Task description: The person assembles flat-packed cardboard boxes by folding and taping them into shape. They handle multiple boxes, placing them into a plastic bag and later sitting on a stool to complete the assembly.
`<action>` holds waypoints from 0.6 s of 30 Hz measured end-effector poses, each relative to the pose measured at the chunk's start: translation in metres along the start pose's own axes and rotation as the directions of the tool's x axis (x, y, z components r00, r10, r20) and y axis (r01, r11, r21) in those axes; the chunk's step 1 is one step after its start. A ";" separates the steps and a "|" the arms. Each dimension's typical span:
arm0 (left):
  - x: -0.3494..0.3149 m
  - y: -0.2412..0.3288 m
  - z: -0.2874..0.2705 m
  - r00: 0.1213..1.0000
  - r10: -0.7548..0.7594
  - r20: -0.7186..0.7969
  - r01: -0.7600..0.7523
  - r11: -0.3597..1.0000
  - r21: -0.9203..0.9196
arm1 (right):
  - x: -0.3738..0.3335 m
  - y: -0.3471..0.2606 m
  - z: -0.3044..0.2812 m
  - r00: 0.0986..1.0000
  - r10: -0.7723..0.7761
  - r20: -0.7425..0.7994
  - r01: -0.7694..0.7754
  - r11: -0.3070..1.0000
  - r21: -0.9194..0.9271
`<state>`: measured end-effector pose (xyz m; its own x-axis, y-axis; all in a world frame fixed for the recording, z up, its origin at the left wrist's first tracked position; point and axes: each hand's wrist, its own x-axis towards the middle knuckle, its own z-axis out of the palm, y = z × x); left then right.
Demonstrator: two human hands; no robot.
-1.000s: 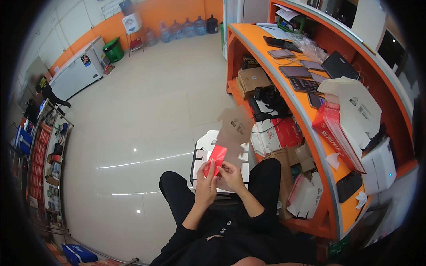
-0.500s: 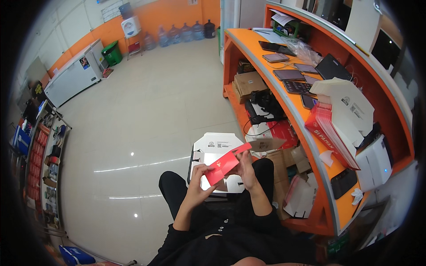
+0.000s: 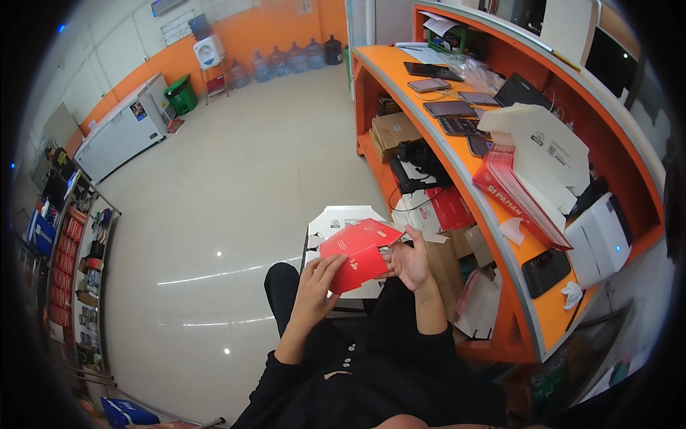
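Observation:
A red, partly folded cardboard box [image 3: 361, 243] is between my hands, with a small light print on its front panel. My left hand [image 3: 318, 282] grips its lower left side, fingers on top. Palm up, my right hand [image 3: 409, 264] supports its right side, fingertips tucked at the fold between two panels and the thumb raised off the card. Below the red box lie flat white die-cut box blanks [image 3: 336, 218] in front of my lap, largely covered by it and my hands.
On my right, an orange counter [image 3: 389, 58] holds phones, a white printer [image 3: 599, 239] and a stack of red-and-white box blanks [image 3: 520, 200]. Cartons [image 3: 395, 132] fill its lower shelf. Across the tiled floor stand a chest freezer [image 3: 121, 136] and water jugs [image 3: 279, 61]; a stocked rack [image 3: 75, 250] is left.
The red box has been turned and spread, so two broad panels now face up. My right thumb has come off it, and that palm has turned upward. The view has shifted slightly.

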<state>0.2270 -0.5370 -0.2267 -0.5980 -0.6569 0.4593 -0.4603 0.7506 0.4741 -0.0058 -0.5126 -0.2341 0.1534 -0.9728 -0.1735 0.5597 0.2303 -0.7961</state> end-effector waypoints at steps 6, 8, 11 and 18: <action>-0.014 0.011 0.005 1.000 0.007 -0.022 -0.005 0.998 0.059 | -0.021 0.007 -0.027 0.994 -0.003 0.113 -0.024 0.970 0.244; -0.018 0.013 0.007 1.000 0.010 -0.028 -0.007 0.996 0.085 | -0.028 0.001 -0.021 0.993 0.012 0.117 -0.044 0.960 0.277; -0.018 0.020 0.008 0.999 -0.041 -0.007 0.041 0.999 -0.003 | -0.034 0.009 -0.016 0.994 -0.093 -0.066 0.099 0.990 0.100; -0.016 0.024 0.038 0.968 -0.241 0.069 0.247 0.872 -0.422 | -0.034 0.022 0.013 0.753 -0.638 -0.160 0.473 0.695 -0.542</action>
<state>0.2008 -0.5059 -0.2518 -0.5135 -0.8115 0.2788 -0.2724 0.4623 0.8439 0.0122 -0.4744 -0.2382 -0.3719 -0.8837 0.2842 0.0203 -0.3139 -0.9492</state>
